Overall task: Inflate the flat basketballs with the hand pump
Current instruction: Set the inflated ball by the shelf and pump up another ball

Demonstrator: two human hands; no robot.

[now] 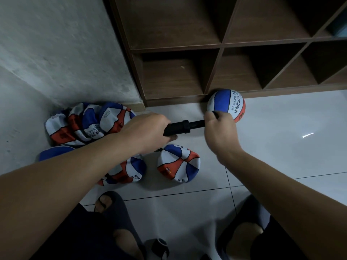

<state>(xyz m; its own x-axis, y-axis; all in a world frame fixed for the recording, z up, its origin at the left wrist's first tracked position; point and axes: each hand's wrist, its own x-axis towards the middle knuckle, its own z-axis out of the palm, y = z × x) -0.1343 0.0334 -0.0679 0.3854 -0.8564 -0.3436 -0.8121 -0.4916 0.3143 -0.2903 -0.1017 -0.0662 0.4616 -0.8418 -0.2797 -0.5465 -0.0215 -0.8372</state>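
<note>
Floor: pale glossy tile floor with dark grout lines, meeting a rough grey wall on the left and a brown cubby shelf at the back.
Pump: black hand pump held lying roughly level above the floor, between both hands, so it's right in the middle of the shot.
Left hand: left hand is wrapped around the fat barrel end.
Right hand: right hand grips the thin handle end, fingers curled round it.
Round ball: one pumped-up basketball, blue, white and orange with CHILDREN printed on it, sits on the floor touching the shelf's bottom edge, just behind the right hand.
Flat balls: one flat ball alone under the pump, another flat one just left of it, partly under the left forearm, then a crumpled pile in the wall corner. Can't count the pile exactly, looks like several.
Open room: tile to the right of the round ball and the right arm is bare, left side is crowded by the pile and wall.
Shelf: cubbies are dark, only something pale blue in the far top right one.
Feet: two feet in dark slippers at the bottom edge.
</note>
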